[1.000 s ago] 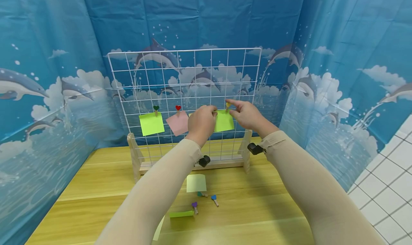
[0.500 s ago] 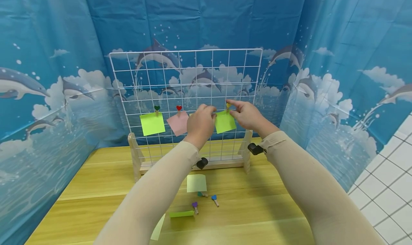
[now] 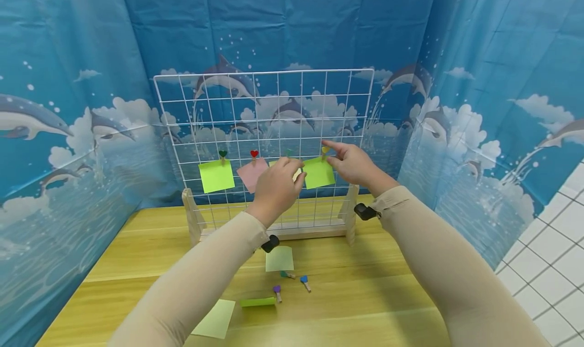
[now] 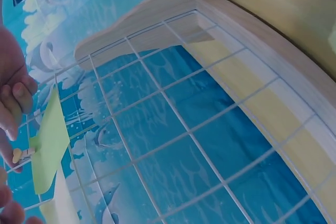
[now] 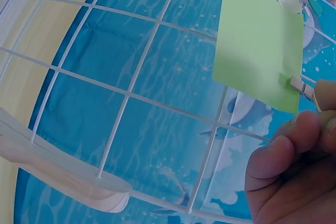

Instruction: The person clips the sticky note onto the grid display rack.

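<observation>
My right hand (image 3: 351, 162) pinches a small wooden clothespin with a yellow heart (image 3: 325, 150) at the top of a green sticky note (image 3: 319, 174) on the white wire grid (image 3: 266, 97). Just left of that note is my left hand (image 3: 276, 187), its fingers loosely bent and holding nothing. Behind it, a pale yellow note (image 3: 297, 174) hangs partly hidden under a teal heart clothespin (image 3: 288, 153). In the right wrist view, the clothespin's wooden end (image 5: 301, 85) bites the note's edge beside my right fingers (image 5: 270, 156).
Further left on the grid hang a pink note (image 3: 251, 175) and another green note (image 3: 216, 176), each on a heart clothespin. A wooden stand (image 3: 319, 230) holds the grid. On the table lie pale yellow notes (image 3: 279, 259), a folded green note (image 3: 258, 302) and clothespins (image 3: 278, 293).
My left hand has let go of the green note's left edge and drawn back down and to the left, uncovering part of the pale yellow note. The right hand stays at the clothespin.
</observation>
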Demonstrator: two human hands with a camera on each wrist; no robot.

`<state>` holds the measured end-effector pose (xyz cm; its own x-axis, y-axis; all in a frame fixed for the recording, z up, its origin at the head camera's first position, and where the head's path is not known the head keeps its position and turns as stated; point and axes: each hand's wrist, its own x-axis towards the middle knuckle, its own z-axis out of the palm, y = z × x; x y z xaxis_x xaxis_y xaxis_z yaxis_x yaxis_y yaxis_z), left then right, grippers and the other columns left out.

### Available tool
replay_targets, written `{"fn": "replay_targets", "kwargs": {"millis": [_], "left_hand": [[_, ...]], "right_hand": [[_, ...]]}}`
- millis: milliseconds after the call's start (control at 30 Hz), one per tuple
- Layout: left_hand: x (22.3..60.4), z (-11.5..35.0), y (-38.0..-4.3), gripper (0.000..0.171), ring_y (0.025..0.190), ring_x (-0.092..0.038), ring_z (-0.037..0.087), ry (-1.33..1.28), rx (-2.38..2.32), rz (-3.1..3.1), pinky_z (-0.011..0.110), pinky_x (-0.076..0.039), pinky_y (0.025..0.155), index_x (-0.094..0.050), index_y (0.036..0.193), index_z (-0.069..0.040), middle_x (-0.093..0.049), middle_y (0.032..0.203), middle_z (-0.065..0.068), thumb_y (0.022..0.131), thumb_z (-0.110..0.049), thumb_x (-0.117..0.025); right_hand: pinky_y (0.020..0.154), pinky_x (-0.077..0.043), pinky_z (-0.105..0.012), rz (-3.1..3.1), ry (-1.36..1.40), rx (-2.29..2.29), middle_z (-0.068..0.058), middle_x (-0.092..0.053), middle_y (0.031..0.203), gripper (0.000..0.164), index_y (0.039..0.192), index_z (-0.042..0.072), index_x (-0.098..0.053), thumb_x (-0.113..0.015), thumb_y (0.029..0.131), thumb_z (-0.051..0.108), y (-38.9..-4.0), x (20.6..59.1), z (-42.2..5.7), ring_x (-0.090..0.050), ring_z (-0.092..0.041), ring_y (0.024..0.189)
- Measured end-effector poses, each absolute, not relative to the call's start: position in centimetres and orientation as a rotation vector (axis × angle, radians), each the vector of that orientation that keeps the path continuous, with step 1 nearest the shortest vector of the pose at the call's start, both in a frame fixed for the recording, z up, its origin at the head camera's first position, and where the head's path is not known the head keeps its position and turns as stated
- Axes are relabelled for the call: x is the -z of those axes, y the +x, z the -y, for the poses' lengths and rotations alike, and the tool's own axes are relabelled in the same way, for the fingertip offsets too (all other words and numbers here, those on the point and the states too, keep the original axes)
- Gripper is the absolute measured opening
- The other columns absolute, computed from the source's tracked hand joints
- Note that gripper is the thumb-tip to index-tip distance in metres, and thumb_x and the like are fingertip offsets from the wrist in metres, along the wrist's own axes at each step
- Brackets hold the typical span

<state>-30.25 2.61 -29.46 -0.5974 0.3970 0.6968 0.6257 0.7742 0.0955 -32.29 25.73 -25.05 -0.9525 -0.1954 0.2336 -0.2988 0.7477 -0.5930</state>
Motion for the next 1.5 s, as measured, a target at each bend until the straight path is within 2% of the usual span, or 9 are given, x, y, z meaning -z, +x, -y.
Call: {"fn": "replay_targets", "kwargs": {"millis": [133, 300, 600, 833, 967, 1100, 1200, 1367, 1500], "left_hand": [[29.8, -1.5, -29.7, 0.027, 0.091, -0.070, 0.017, -0.807, 0.405, 2.276, 0.028, -0.056, 0.060, -0.074, 0.126, -0.015, -0.074, 0.117, 0.003, 0.107, -0.032, -0.063], [30.3, 0.0, -29.3, 0.030, 0.106, -0.071, 0.017, -0.833, 0.361, 2.311, 0.030, -0.062, 0.077, -0.073, 0.129, -0.016, -0.074, 0.120, 0.002, 0.107, -0.034, -0.064], [31.3, 2.3, -28.5, 0.034, 0.115, -0.070, 0.019, -0.891, 0.329, 2.380, 0.038, -0.060, 0.098, -0.072, 0.131, -0.013, -0.075, 0.123, 0.002, 0.105, -0.035, -0.067], [32.4, 3.7, -28.0, 0.039, 0.119, -0.070, 0.022, -0.918, 0.303, 2.438, 0.042, -0.058, 0.103, -0.070, 0.134, -0.014, -0.073, 0.129, 0.001, 0.103, -0.037, -0.070], [33.1, 4.2, -27.7, 0.045, 0.128, -0.066, 0.024, -0.921, 0.261, 2.480, 0.046, -0.055, 0.108, -0.068, 0.138, -0.015, -0.070, 0.136, 0.003, 0.103, -0.041, -0.069], [33.7, 4.7, -27.3, 0.049, 0.135, -0.063, 0.026, -0.923, 0.220, 2.517, 0.049, -0.053, 0.111, -0.066, 0.142, -0.015, -0.068, 0.142, 0.004, 0.103, -0.045, -0.068], [34.1, 5.0, -27.2, 0.052, 0.141, -0.058, 0.030, -0.926, 0.210, 2.557, 0.051, -0.049, 0.116, -0.064, 0.145, -0.016, -0.064, 0.148, 0.005, 0.104, -0.048, -0.065], [34.8, 5.6, -26.9, 0.060, 0.152, -0.045, 0.038, -0.913, 0.238, 2.651, 0.057, -0.038, 0.123, -0.056, 0.153, -0.018, -0.053, 0.160, 0.010, 0.104, -0.051, -0.063], [35.4, 6.0, -26.8, 0.064, 0.155, -0.038, 0.041, -0.900, 0.260, 2.696, 0.060, -0.033, 0.125, -0.052, 0.156, -0.018, -0.047, 0.164, 0.012, 0.103, -0.051, -0.065]], "right_hand": [[0.045, -0.037, -0.032, 2.778, 0.420, -0.955, 0.001, -0.039, 0.057, 0.055, 0.164, 0.039, -0.037, -0.052, 0.112, 0.028, -32.0, 25.1, -25.9, -0.034, -0.016, 0.043], [0.046, -0.037, -0.034, 2.736, 0.461, -0.933, -0.001, -0.040, 0.059, 0.057, 0.164, 0.036, -0.037, -0.055, 0.111, 0.027, -31.3, 25.2, -26.2, -0.036, -0.018, 0.046], [0.043, -0.032, -0.033, 2.666, 0.553, -0.939, 0.000, -0.037, 0.057, 0.051, 0.161, 0.029, -0.046, -0.056, 0.111, 0.027, -28.8, 26.4, -26.9, -0.031, -0.018, 0.044], [0.049, -0.035, -0.032, 2.705, 0.631, -0.961, 0.000, -0.044, 0.059, 0.046, 0.155, 0.016, -0.054, -0.058, 0.110, 0.025, -27.4, 28.2, -26.7, -0.034, -0.016, 0.048], [0.051, -0.037, -0.032, 2.727, 0.669, -0.948, -0.004, -0.062, 0.071, 0.044, 0.152, 0.014, -0.058, -0.060, 0.109, 0.024, -26.9, 29.6, -26.5, -0.037, -0.014, 0.050], [0.060, -0.049, -0.033, 2.753, 0.712, -0.925, -0.007, -0.076, 0.102, 0.044, 0.151, 0.015, -0.059, -0.061, 0.109, 0.025, -26.6, 30.7, -26.4, -0.059, -0.012, 0.065], [0.077, -0.060, -0.039, 2.770, 0.737, -0.899, -0.007, -0.074, 0.124, 0.045, 0.152, 0.016, -0.059, -0.061, 0.109, 0.028, -26.3, 31.3, -26.4, -0.071, -0.018, 0.095], [0.101, -0.056, -0.056, 2.795, 0.753, -0.811, -0.013, -0.059, 0.151, 0.047, 0.152, 0.016, -0.058, -0.060, 0.109, 0.033, -25.9, 32.1, -26.4, -0.063, -0.035, 0.131], [0.108, -0.050, -0.063, 2.822, 0.726, -0.740, -0.014, -0.054, 0.157, 0.049, 0.153, 0.017, -0.057, -0.060, 0.109, 0.037, -25.7, 32.8, -26.4, -0.055, -0.040, 0.141]]}}
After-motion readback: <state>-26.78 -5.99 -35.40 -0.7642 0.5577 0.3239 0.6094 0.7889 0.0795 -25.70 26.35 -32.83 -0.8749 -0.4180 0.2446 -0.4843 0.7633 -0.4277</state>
